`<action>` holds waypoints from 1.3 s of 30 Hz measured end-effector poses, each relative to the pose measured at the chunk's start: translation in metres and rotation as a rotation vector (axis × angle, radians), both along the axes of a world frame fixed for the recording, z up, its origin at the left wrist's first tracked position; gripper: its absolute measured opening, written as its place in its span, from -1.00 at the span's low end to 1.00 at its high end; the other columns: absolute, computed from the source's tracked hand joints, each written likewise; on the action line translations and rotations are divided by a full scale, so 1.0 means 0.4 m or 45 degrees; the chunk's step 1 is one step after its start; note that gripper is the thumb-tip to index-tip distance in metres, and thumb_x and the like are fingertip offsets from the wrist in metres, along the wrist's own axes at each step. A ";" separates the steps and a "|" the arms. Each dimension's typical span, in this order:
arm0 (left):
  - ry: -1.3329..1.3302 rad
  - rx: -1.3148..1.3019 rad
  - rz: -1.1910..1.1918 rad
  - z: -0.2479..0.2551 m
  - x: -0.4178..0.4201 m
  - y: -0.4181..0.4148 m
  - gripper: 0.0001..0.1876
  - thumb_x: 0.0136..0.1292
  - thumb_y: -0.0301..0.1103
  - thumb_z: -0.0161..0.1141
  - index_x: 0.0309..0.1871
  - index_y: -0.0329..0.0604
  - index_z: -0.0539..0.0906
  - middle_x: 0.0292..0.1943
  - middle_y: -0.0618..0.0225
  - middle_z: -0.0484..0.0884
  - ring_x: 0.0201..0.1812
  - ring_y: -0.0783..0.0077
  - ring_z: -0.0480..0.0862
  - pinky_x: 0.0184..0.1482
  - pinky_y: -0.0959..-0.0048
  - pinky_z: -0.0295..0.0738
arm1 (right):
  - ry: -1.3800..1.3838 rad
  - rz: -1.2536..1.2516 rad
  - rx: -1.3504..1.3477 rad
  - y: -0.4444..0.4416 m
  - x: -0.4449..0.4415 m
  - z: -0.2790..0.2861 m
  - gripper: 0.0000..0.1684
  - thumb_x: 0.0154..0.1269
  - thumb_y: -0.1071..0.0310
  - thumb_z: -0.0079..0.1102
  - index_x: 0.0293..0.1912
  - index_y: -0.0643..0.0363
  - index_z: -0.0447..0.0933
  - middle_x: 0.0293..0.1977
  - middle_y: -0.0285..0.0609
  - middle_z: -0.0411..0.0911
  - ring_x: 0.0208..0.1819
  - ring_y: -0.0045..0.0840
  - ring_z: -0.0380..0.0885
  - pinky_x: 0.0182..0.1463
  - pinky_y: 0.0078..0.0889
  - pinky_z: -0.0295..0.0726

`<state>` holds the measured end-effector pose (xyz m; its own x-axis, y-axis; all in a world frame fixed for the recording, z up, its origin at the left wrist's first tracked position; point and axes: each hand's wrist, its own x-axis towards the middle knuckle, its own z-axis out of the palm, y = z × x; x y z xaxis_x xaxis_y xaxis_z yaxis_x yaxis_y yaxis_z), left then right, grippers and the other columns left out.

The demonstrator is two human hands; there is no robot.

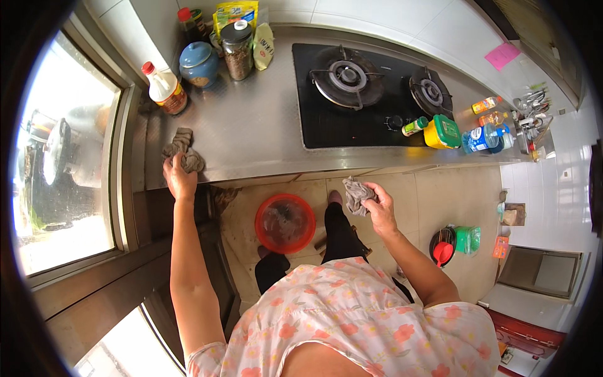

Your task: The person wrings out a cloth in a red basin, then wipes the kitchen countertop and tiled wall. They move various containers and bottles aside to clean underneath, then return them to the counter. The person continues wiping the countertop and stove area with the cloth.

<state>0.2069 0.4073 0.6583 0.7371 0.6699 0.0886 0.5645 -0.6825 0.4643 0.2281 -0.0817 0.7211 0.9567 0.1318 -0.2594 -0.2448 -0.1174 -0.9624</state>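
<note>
My left hand (181,180) rests at the left front corner of the stainless steel counter (245,122), its fingers on a crumpled brown cloth (183,147). In my right hand (382,209) is a bunched grey-brown cloth (357,194), held in the air in front of the counter's edge. On the floor below stands a red plastic basin (285,224) with what looks like cloudy water inside. A white bottle with a red cap (165,89) stands on the counter beyond my left hand.
A black two-burner gas hob (348,127) is set in the counter. A blue lidded jar (199,66) and a jar with dark contents (237,52) stand behind. At the right are a yellow tub with a green lid (442,132) and several bottles. A window (70,155) is left.
</note>
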 end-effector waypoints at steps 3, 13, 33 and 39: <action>-0.056 -0.082 -0.190 0.017 0.036 -0.107 -0.40 -0.14 -0.63 0.33 0.07 0.05 0.54 0.33 0.00 0.27 0.34 -0.12 0.28 0.31 0.12 0.33 | 0.016 -0.025 -0.003 -0.062 0.004 -0.047 -0.55 0.07 0.60 0.07 0.03 0.30 0.51 -0.25 -0.33 0.57 -0.25 -0.71 0.49 -0.12 -0.63 0.49; -0.491 -0.475 -0.378 -0.036 0.330 -0.521 -0.46 -0.20 -0.52 0.24 0.01 -0.09 0.54 0.11 0.05 0.47 0.16 -0.05 0.44 0.28 0.16 0.32 | 0.168 0.084 0.015 -0.272 0.091 0.004 -0.52 0.04 0.59 0.03 0.05 0.32 0.49 -0.24 -0.34 0.53 -0.27 -0.71 0.46 -0.15 -0.64 0.46; -0.472 -0.959 -1.176 0.131 0.323 -1.066 -0.41 -0.22 -0.62 0.25 0.03 -0.06 0.53 0.11 0.13 0.52 0.19 0.03 0.48 0.24 0.25 0.38 | 0.167 -0.041 0.047 -0.452 0.020 -0.009 -0.52 -0.05 0.59 0.05 -0.03 0.31 0.53 -0.13 -0.25 0.56 -0.11 -0.61 0.50 0.02 -0.57 0.45; -0.495 -0.429 -0.812 0.128 0.210 -0.633 -0.44 -0.22 -0.68 0.19 0.00 -0.16 0.52 0.13 0.05 0.47 0.19 -0.02 0.43 0.27 0.18 0.33 | 0.076 0.124 0.012 -0.421 0.059 -0.012 -0.52 -0.05 0.68 0.06 -0.03 0.30 0.53 0.10 -0.09 0.49 0.07 -0.48 0.49 0.21 -0.46 0.39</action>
